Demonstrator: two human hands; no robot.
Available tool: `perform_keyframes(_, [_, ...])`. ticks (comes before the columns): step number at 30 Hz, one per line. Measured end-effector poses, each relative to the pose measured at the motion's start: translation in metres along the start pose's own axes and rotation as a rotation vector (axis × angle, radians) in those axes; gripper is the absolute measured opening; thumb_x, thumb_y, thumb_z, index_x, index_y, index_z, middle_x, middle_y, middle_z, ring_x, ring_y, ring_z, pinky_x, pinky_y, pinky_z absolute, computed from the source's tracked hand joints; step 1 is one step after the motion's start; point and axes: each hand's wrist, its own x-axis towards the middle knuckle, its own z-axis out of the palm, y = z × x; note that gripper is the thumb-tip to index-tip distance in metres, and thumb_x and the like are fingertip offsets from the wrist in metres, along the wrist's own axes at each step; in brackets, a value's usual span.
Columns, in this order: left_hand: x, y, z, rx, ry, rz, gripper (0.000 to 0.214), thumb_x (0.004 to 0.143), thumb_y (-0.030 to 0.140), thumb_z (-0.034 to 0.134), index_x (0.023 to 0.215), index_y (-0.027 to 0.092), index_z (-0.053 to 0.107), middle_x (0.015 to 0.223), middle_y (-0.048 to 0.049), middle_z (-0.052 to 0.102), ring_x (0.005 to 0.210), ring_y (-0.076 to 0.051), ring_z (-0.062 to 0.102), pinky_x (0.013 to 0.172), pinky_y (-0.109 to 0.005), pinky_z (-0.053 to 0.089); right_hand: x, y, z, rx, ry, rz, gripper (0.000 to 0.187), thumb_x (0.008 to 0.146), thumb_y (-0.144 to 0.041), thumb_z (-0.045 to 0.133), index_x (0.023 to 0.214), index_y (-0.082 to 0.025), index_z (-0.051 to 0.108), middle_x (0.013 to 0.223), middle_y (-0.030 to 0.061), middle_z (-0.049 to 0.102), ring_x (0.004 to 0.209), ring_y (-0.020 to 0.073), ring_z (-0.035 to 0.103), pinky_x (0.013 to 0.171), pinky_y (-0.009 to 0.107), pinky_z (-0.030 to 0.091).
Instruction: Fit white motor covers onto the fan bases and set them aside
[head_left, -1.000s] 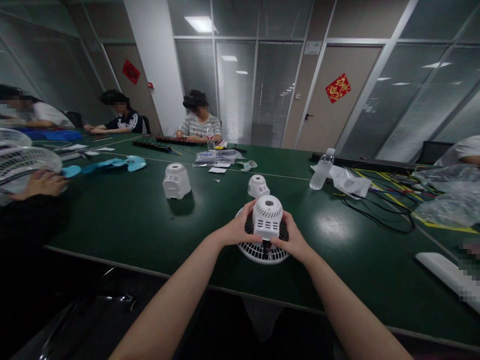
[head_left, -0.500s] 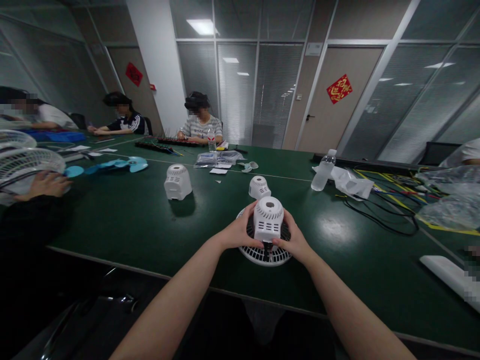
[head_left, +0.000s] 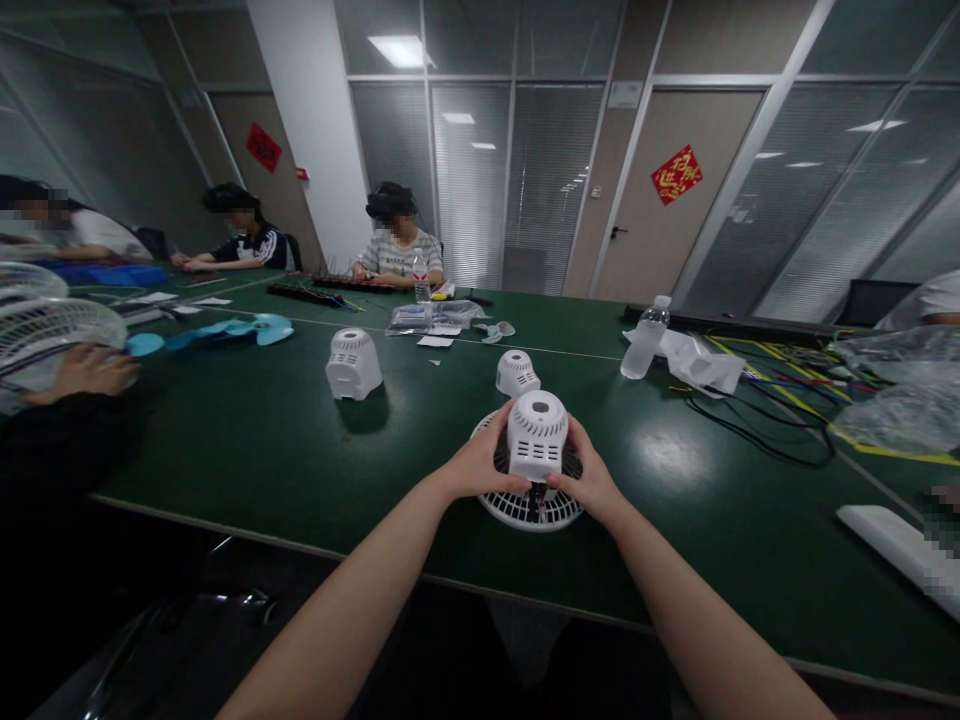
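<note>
A white fan motor housing stands upright on a white round fan grille that lies flat on the green table. My left hand is closed on the housing's left side. On its right side my right hand grips it too. Dark wiring shows just under the housing, between my thumbs.
Two more white housings, one small and one larger, stand farther back. A water bottle, white cloth, cables and plastic bags lie at the right. Blue fan blades lie left. Another person's hand holds a fan grille; other people sit behind.
Almost nothing differs: both hands stay on the housing, which has shifted only very slightly over the grille.
</note>
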Motion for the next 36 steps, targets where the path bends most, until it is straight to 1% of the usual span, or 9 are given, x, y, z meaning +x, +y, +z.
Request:
perform_keyframes(4, [0.001, -0.001, 0.001, 0.037, -0.010, 0.001, 0.134, 0.060, 0.045, 0.088, 0.159, 0.030, 0.000, 0.163, -0.0151, 0.023, 0.150, -0.040, 0.023, 0.121, -0.060, 0.020, 0.000, 0.001, -0.001, 0.013, 0.001, -0.021, 0.106, 0.070, -0.067, 0.075, 0.155, -0.030, 0.025, 0.157, 0.0125, 0.040, 0.143, 0.0382, 0.039, 0.118, 0.058, 0.030])
perform_keyframes(8, [0.001, -0.004, 0.000, 0.019, -0.038, -0.005, 0.135, 0.060, 0.046, 0.088, 0.159, 0.031, -0.003, 0.164, -0.0145, 0.020, 0.151, -0.039, 0.021, 0.122, -0.060, 0.018, -0.001, 0.002, -0.002, 0.014, -0.013, -0.038, 0.108, 0.070, -0.065, 0.077, 0.156, -0.030, 0.020, 0.160, 0.0122, 0.035, 0.146, 0.0363, 0.035, 0.119, 0.057, 0.028])
perform_keyframes(14, [0.000, -0.004, -0.002, -0.011, -0.082, 0.017, 0.143, 0.057, 0.044, 0.091, 0.158, 0.031, -0.010, 0.165, -0.0154, 0.018, 0.151, -0.040, 0.018, 0.122, -0.061, 0.016, -0.002, 0.003, -0.003, -0.042, -0.022, -0.019, 0.109, 0.069, -0.061, 0.080, 0.155, -0.028, 0.022, 0.157, 0.0145, 0.038, 0.143, 0.0370, 0.039, 0.118, 0.057, 0.031])
perform_keyframes(17, [0.000, -0.002, -0.002, -0.010, -0.072, 0.024, 0.143, 0.054, 0.044, 0.092, 0.158, 0.030, -0.005, 0.164, -0.0161, 0.019, 0.151, -0.040, 0.019, 0.122, -0.061, 0.015, -0.002, 0.006, -0.003, -0.070, -0.021, -0.012, 0.106, 0.069, -0.060, 0.080, 0.154, -0.026, 0.024, 0.154, 0.0152, 0.041, 0.141, 0.0378, 0.041, 0.117, 0.058, 0.032])
perform_keyframes(20, [0.000, -0.002, 0.000, -0.022, -0.034, 0.048, 0.138, 0.053, 0.043, 0.093, 0.158, 0.029, 0.006, 0.162, -0.0158, 0.023, 0.150, -0.039, 0.023, 0.123, -0.059, 0.017, -0.002, 0.009, -0.003, -0.063, -0.019, -0.021, 0.105, 0.069, -0.062, 0.079, 0.152, -0.025, 0.026, 0.152, 0.0157, 0.042, 0.139, 0.0382, 0.043, 0.117, 0.058, 0.032])
perform_keyframes(23, [0.000, -0.002, 0.001, -0.023, -0.006, 0.060, 0.134, 0.052, 0.042, 0.094, 0.157, 0.029, 0.012, 0.161, -0.0153, 0.027, 0.148, -0.038, 0.027, 0.122, -0.058, 0.020, -0.002, 0.011, -0.004, -0.037, -0.033, -0.024, 0.104, 0.069, -0.062, 0.079, 0.151, -0.024, 0.028, 0.150, 0.0165, 0.044, 0.137, 0.0387, 0.045, 0.115, 0.057, 0.034])
perform_keyframes(29, [-0.002, -0.005, 0.000, -0.020, 0.016, 0.055, 0.131, 0.051, 0.042, 0.094, 0.156, 0.029, 0.016, 0.159, -0.0154, 0.029, 0.146, -0.039, 0.030, 0.120, -0.059, 0.026, -0.001, 0.014, -0.006, -0.008, -0.089, -0.032, 0.101, 0.071, -0.058, 0.079, 0.151, -0.026, 0.026, 0.149, 0.0157, 0.046, 0.137, 0.0384, 0.045, 0.115, 0.057, 0.035])
perform_keyframes(36, [-0.002, -0.002, -0.001, -0.015, 0.021, 0.031, 0.129, 0.051, 0.041, 0.093, 0.155, 0.027, 0.018, 0.158, -0.0162, 0.032, 0.144, -0.040, 0.033, 0.118, -0.061, 0.028, -0.002, 0.015, -0.006, 0.007, -0.073, -0.042, 0.099, 0.072, -0.056, 0.080, 0.150, -0.026, 0.028, 0.148, 0.0151, 0.047, 0.135, 0.0372, 0.048, 0.113, 0.056, 0.037])
